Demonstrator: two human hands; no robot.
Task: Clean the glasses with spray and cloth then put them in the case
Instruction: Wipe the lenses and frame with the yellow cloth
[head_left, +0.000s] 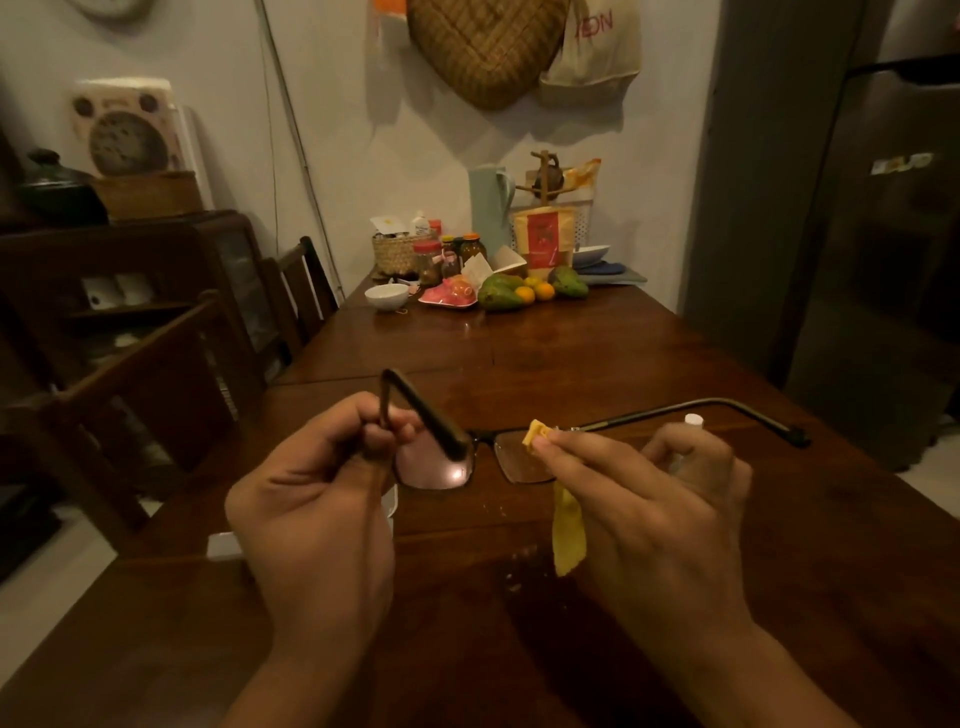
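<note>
Dark-framed glasses hang above the wooden table, arms unfolded. My left hand grips the left arm near the hinge. My right hand pinches a yellow cloth against the upper edge of the right lens; the cloth's tail hangs down. A small spray bottle with a white cap shows behind my right hand; whether that hand holds it or it stands on the table I cannot tell. A white case lies on the table, mostly hidden under my left hand.
At the table's far end stand a white bowl, jars, a woven basket, fruit and a pale green jug. Wooden chairs line the left side. A tall fridge stands to the right.
</note>
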